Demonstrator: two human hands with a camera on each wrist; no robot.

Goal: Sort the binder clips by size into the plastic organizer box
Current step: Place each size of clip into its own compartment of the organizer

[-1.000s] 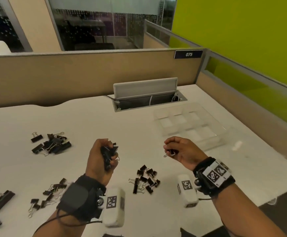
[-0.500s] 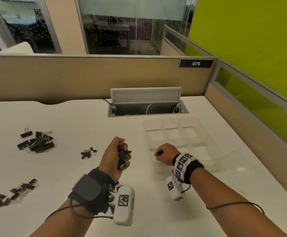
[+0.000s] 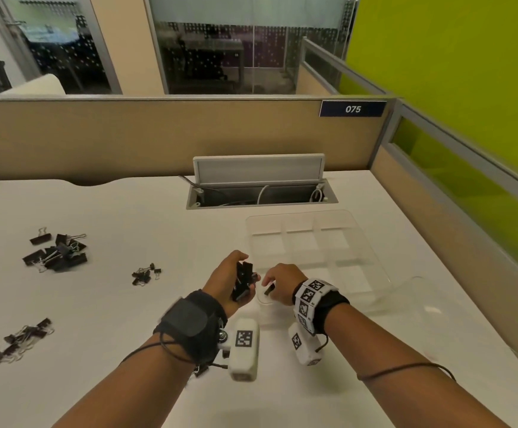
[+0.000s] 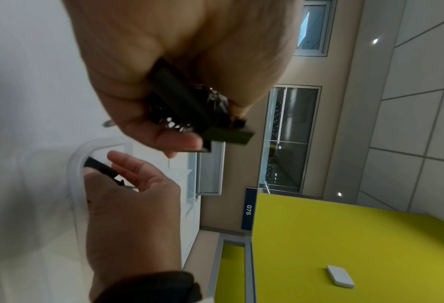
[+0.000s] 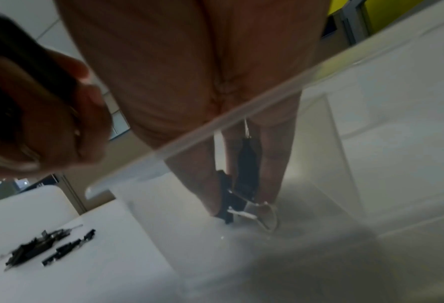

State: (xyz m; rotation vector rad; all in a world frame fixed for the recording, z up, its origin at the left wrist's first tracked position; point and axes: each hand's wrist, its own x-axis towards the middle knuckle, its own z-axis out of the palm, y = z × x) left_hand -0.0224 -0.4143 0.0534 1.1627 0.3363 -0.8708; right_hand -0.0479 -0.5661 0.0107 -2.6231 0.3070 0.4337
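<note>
Your right hand (image 3: 280,281) pinches 1 small binder clip (image 3: 269,289) inside the near-left corner compartment of the clear organizer box (image 3: 372,257), low near its floor. Your left hand (image 3: 228,281), just beside the box, is clenched around a bunch of black clips (image 3: 243,279). 3 loose clip piles (image 3: 55,253) lie left on the desk (image 3: 146,217).

office | cubicle partition (image 3: 158,137) | numbered desk plate (image 3: 352,109) | desk cable hatch (image 3: 260,193) | glass-walled rooms (image 3: 245,44)
</note>
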